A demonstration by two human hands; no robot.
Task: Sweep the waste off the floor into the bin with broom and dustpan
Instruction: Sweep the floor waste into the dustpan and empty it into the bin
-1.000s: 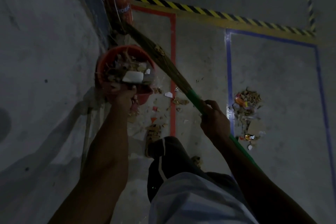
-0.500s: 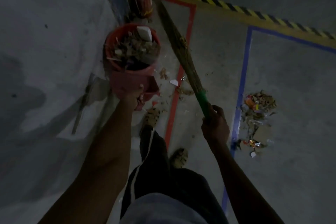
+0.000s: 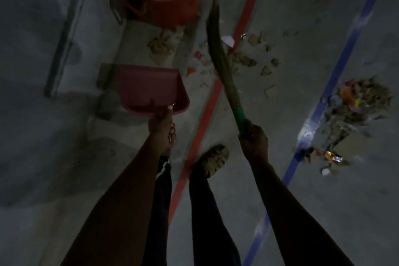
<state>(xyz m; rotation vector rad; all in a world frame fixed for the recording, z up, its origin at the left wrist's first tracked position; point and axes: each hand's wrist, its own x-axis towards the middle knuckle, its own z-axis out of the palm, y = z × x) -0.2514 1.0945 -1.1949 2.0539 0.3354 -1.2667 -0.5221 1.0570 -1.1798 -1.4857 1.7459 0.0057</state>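
My left hand (image 3: 162, 127) grips the handle of a red dustpan (image 3: 149, 87), which hangs empty above the floor, below the orange bin (image 3: 172, 6). The bin stands at the top edge, full of scraps, its upper part cut off by the frame. My right hand (image 3: 253, 141) holds the green grip of a straw broom (image 3: 218, 49); its bristles point up toward the bin's right side. Loose paper bits (image 3: 248, 60) lie scattered around the broom head. A bigger waste pile (image 3: 354, 110) sits to the right, past a blue floor line.
A red tape line (image 3: 207, 110) and a blue tape line (image 3: 319, 103) run diagonally across the grey concrete floor. A thin dark bar (image 3: 62, 43) lies on the floor at the left. My sandalled foot (image 3: 213, 160) stands between my arms.
The dustpan has come away from the bin's rim and dropped lower, now empty. The view has tilted down, pushing the bin to the top edge. The broom stays in my right hand.
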